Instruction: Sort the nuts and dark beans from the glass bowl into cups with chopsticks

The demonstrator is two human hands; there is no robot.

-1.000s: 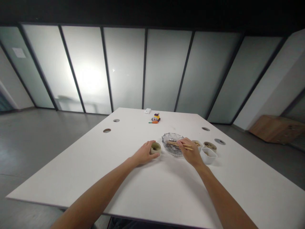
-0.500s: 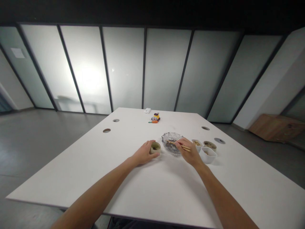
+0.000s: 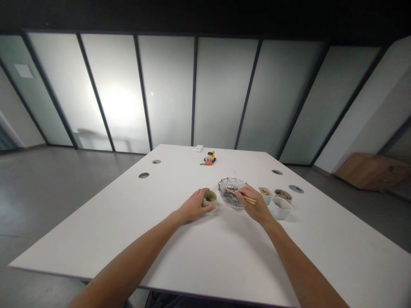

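Note:
My left hand (image 3: 195,206) is wrapped round a small greenish cup (image 3: 210,204) standing on the table, with something dark at its bottom. In my right hand (image 3: 255,205) is a pair of chopsticks (image 3: 248,199), their tips reaching into a clear glass bowl (image 3: 224,188) with a wavy rim. Small dark pieces lie in that bowl, too small to name. Just right of my right hand stand two white bowls, the nearer one (image 3: 281,212) and the farther one (image 3: 270,198), and a round tan bowl (image 3: 290,199), each with small pieces inside.
On the white table (image 3: 192,265), farther back, are a yellow and grey toy vehicle (image 3: 210,158), an orange toy carrot (image 3: 208,164) and a white box (image 3: 198,149). Round cable holes (image 3: 144,175) pierce the tabletop on both sides. Frosted glass panels (image 3: 170,94) stand behind.
Almost nothing differs. The right hand and the chopsticks have shifted very slightly, with the tips still in the glass bowl; the left hand stays on the cup.

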